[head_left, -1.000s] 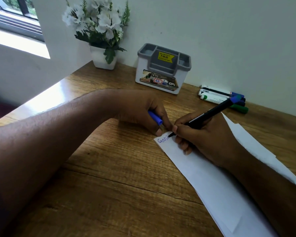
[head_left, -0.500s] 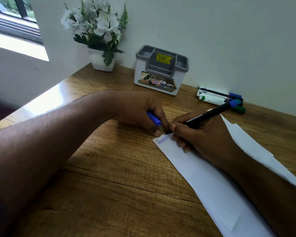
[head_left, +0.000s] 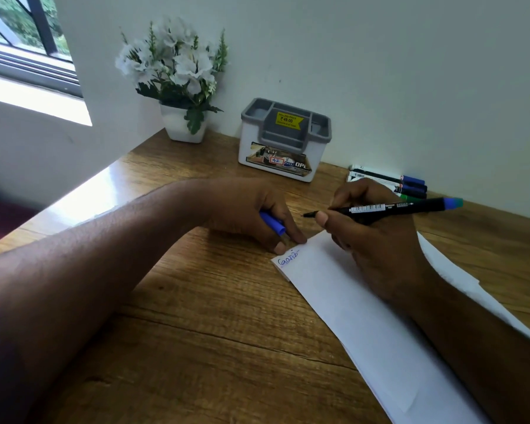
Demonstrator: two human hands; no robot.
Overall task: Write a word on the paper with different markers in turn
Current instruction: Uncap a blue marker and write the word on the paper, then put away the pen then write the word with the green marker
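- My right hand clamped a black-barrelled blue marker between thumb and fingers, its tip lifted clear of the sheet and pointing left; I judged the blue word complete and the pen ready to be capped.
- My left hand was closed around the marker's blue cap, kept at hand for recapping, while its fingertips pressed at the near corner of the paper, apparently to stop it sliding.
- The paper, a long white strip, lay diagonally on the wooden desk, running beneath my right forearm; a short word in blue ink sat at its upper-left end, just beside the left fingertips.
- The spare markers, blue-capped and green-capped, lay side by side against the wall behind my right hand, within reach for the next colour.
- A grey-and-white desk organiser with a yellow price sticker stood by the wall, well apart from the paper, and a white pot of artificial flowers occupied the corner.
- A window at upper left threw glare across the desk's left edge.
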